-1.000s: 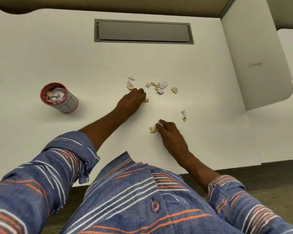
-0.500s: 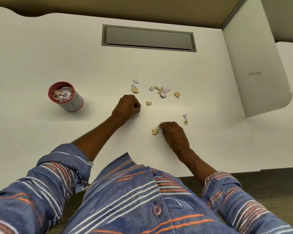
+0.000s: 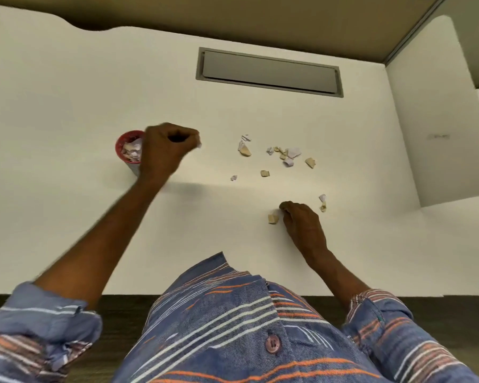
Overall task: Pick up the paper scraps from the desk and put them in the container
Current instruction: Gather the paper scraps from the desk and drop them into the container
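A red-rimmed container (image 3: 127, 149) with paper scraps inside stands on the white desk (image 3: 67, 111); my left hand (image 3: 165, 149) hovers raised just right of it, covering part of it, fingers pinched on a small white scrap at its fingertips. Several white and tan paper scraps (image 3: 286, 156) lie scattered mid-desk. My right hand (image 3: 302, 225) rests on the desk, fingers curled beside a tan scrap (image 3: 273, 218); whether it grips anything is hidden. Two more scraps (image 3: 322, 201) lie just right of that hand.
A grey recessed cable hatch (image 3: 268, 71) sits at the back of the desk. A white side panel (image 3: 437, 111) rises on the right. The desk's front edge runs near my striped shirt (image 3: 233, 327).
My left hand closed on a scrap among the pile, lifted off the desk and swung left to the container. My right hand stayed by the tan scrap, its fingers curled in.
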The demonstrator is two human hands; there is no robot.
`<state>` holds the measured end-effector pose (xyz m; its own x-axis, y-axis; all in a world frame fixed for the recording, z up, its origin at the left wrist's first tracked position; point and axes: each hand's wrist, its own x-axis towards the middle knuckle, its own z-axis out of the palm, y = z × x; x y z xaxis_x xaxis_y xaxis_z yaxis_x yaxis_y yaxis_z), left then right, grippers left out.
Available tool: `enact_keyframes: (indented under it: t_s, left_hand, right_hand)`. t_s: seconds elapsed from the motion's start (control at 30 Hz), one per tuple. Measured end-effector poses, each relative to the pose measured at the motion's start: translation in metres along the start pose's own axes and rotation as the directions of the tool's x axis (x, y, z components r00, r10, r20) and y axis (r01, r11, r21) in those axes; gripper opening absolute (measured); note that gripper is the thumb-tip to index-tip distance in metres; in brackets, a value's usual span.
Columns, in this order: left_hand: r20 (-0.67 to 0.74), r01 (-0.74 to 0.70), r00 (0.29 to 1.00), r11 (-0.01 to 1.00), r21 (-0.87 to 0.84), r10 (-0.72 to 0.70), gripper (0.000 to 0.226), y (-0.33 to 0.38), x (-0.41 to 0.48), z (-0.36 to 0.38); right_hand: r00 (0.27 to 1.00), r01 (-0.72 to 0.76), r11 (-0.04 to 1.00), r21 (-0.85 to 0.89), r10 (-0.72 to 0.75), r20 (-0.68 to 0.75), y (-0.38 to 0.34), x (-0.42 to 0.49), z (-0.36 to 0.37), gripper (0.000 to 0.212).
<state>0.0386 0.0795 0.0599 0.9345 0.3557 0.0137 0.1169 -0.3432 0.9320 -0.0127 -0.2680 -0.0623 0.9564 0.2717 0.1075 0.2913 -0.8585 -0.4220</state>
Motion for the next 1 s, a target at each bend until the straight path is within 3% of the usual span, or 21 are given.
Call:
enact_keyframes:
  t_s: [0.1, 0.2, 0.3, 0.53, 0.63, 0.7, 0.8, 0.87, 0.93, 1.0]
  left_hand:
    - [-0.088, -0.009, 0.996, 0.981, 0.196, 0.027, 0.012, -0.017, 0.011, -0.052]
    - [-0.054, 0.038, 0.998, 0.937, 0.348, -0.020, 0.014, -0.038, 0.015, -0.080]
    - [0.022, -0.002, 1.000, 0.850, 0.527, -0.011, 0.020, -0.054, 0.016, -0.086]
    - [0.102, -0.103, 0.994, 0.768, 0.632, 0.050, 0.025, -0.053, 0.017, -0.081]
    - [0.157, -0.100, 0.988, 0.754, 0.649, -0.003, 0.029, -0.056, 0.020, -0.082]
    - [0.198, -0.067, 0.976, 0.731, 0.679, -0.094, 0.033, -0.059, 0.023, -0.080]
    - [0.237, -0.077, 0.964, 0.717, 0.693, -0.125, 0.032, -0.058, 0.029, -0.080]
    - [0.249, -0.124, 0.966, 0.717, 0.686, -0.072, 0.025, -0.055, 0.032, -0.082]
    - [0.256, -0.134, 0.965, 0.724, 0.677, -0.061, 0.023, -0.052, 0.033, -0.087]
    - [0.260, -0.135, 0.964, 0.745, 0.653, -0.054, 0.022, -0.052, 0.032, -0.092]
  right_hand:
    - [1.000, 0.019, 1.000, 0.018, -0.019, -0.022, 0.000, -0.001, -0.001, 0.034]
    - [0.999, 0.027, 1.000, 0.006, -0.027, -0.018, -0.002, -0.001, 0.000, 0.030]
    - [0.999, 0.029, 0.999, -0.023, -0.029, -0.014, -0.004, 0.001, -0.001, 0.026]
    - [0.994, 0.087, 0.988, -0.129, -0.078, 0.071, -0.026, -0.001, 0.008, 0.018]
    - [0.999, -0.022, 0.998, -0.060, 0.023, 0.025, -0.038, 0.008, 0.008, 0.018]
    - [0.983, -0.185, 0.979, 0.083, 0.186, 0.002, -0.057, 0.018, 0.008, 0.018]
    - [0.912, -0.394, 0.831, 0.393, 0.407, 0.053, -0.097, 0.043, 0.009, 0.019]
    - [0.857, -0.479, 0.639, 0.601, 0.490, 0.162, -0.129, 0.064, 0.009, 0.017]
    - [0.829, -0.505, 0.419, 0.755, 0.479, 0.289, -0.163, 0.085, 0.008, 0.016]
    - [0.846, -0.488, 0.322, 0.811, 0.404, 0.348, -0.197, 0.105, 0.008, 0.018]
